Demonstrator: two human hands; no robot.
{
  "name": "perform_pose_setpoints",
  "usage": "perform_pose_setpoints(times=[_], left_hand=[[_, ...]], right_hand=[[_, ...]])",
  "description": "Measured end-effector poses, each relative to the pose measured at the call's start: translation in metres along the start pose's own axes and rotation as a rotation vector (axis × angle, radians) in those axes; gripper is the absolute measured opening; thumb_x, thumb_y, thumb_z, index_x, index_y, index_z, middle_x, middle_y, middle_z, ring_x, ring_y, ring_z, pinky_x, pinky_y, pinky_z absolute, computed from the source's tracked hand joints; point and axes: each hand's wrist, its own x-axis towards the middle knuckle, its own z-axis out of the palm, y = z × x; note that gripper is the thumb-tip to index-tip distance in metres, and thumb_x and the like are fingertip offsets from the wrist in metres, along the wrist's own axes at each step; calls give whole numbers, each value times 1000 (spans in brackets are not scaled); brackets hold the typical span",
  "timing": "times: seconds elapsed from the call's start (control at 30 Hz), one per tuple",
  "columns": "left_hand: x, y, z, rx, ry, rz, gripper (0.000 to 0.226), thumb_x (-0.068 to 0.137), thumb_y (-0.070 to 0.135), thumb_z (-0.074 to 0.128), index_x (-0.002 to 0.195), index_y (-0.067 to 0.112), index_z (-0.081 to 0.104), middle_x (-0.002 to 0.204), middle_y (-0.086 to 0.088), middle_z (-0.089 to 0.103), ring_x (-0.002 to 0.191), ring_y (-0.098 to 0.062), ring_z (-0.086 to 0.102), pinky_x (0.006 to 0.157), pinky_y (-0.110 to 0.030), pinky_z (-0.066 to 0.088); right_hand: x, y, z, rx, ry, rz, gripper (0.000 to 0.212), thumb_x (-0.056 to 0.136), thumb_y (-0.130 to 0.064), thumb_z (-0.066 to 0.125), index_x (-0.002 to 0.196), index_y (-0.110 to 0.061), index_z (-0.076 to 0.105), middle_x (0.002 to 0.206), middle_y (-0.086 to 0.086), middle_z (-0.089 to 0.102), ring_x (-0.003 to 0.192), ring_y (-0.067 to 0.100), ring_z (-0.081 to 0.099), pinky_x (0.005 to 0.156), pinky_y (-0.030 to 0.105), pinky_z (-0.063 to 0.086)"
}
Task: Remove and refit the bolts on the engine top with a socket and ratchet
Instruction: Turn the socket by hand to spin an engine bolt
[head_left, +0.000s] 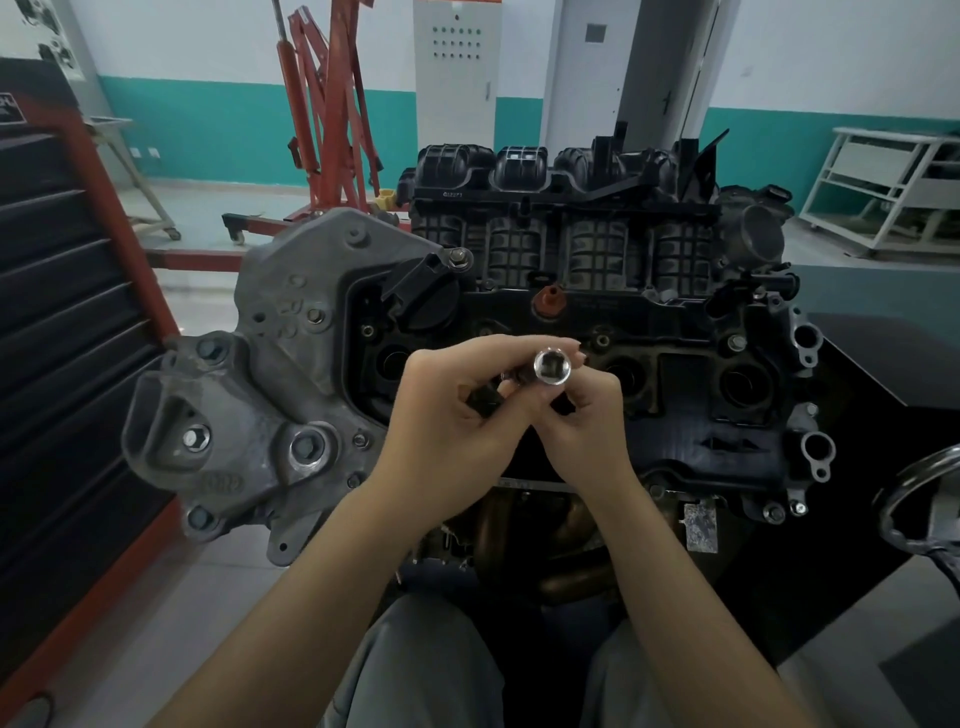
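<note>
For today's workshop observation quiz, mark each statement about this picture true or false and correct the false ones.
1. Both hands hold the socket tool above the engine. True: the left hand and right hand grip it, with the socket open end facing the camera.
2. The socket is seated on a bolt. False: it is held in the air, clear of the valve cover.
3. A red engine hoist stands behind the engine. True.
4. The intake manifold is bright silver. False: it is black.
5. A tool chest stands to the person's right. False: it is on the left.
</note>
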Motion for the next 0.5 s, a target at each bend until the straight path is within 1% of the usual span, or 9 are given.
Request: perform_pose_setpoints(times=[0.07, 0.1, 0.17, 0.23, 0.27, 0.33, 0.37, 0.43, 0.5], left_hand=[[1, 1, -2, -17, -62, -1, 30, 81, -4, 68, 107, 11, 68, 99, -3, 72, 98, -15, 68, 87, -32, 54], [1, 1, -2, 14, -68, 7, 30, 79, -5, 71, 105, 9, 69, 98, -3, 72, 97, -14, 68, 86, -32, 54], [1, 1, 0, 117, -8, 34, 28, 73, -4, 78, 98, 7, 71, 93, -3, 73, 91, -11, 69, 82, -30, 56], [0, 0, 2, 191, 79, 70, 24, 71, -3, 81, 91, 6, 73, 87, -1, 73, 85, -8, 69, 77, -24, 55], [0, 0, 3, 199, 97, 79, 22, 72, -2, 80, 91, 6, 74, 87, -1, 73, 85, -7, 69, 76, -22, 54], [0, 2, 3, 167, 83, 73, 23, 76, -1, 76, 97, 9, 73, 91, 0, 73, 88, -6, 69, 78, -21, 54], [0, 2, 2, 126, 62, 58, 26, 78, -1, 74, 100, 11, 71, 93, 0, 73, 90, -7, 69, 80, -22, 54], [0, 3, 0, 24, 8, 15, 29, 79, -2, 70, 104, 13, 69, 96, -2, 73, 94, -13, 69, 83, -29, 55], [0, 2, 1, -8, -35, 2, 29, 78, -4, 70, 103, 11, 69, 96, -4, 73, 96, -17, 69, 85, -34, 55]], right_hand=[[-1, 3, 0, 18, 33, 29, 16, 82, -5, 69, 96, -11, 68, 89, -16, 69, 85, 6, 69, 75, 21, 51], [-2, 4, 0, 14, 53, 41, 20, 79, 1, 71, 96, -10, 69, 89, -12, 70, 85, 8, 69, 75, 23, 52], [-2, 5, 0, 15, 69, 59, 26, 76, 9, 72, 96, -8, 70, 89, -3, 72, 86, 14, 71, 75, 29, 55], [-2, 3, 0, 14, 56, 40, 19, 78, 7, 71, 95, -3, 71, 89, 4, 72, 87, 17, 71, 75, 33, 55], [-1, 2, -1, 6, 45, 19, 15, 81, 2, 70, 95, -3, 70, 89, 2, 72, 87, 16, 70, 75, 31, 54], [0, 0, -1, -11, 17, -14, 13, 84, -7, 65, 96, -9, 68, 90, -11, 70, 87, 7, 68, 76, 22, 51], [0, 0, -1, -12, 4, -11, 14, 84, -8, 63, 97, -11, 67, 90, -17, 69, 87, 4, 67, 76, 19, 50], [0, 2, -2, 10, 12, 34, 18, 83, -2, 66, 97, -12, 68, 87, -19, 70, 86, 5, 68, 75, 19, 51], [-2, 5, -2, 15, 55, 70, 27, 77, 10, 69, 97, -9, 70, 89, -12, 72, 86, 12, 70, 76, 26, 53]])
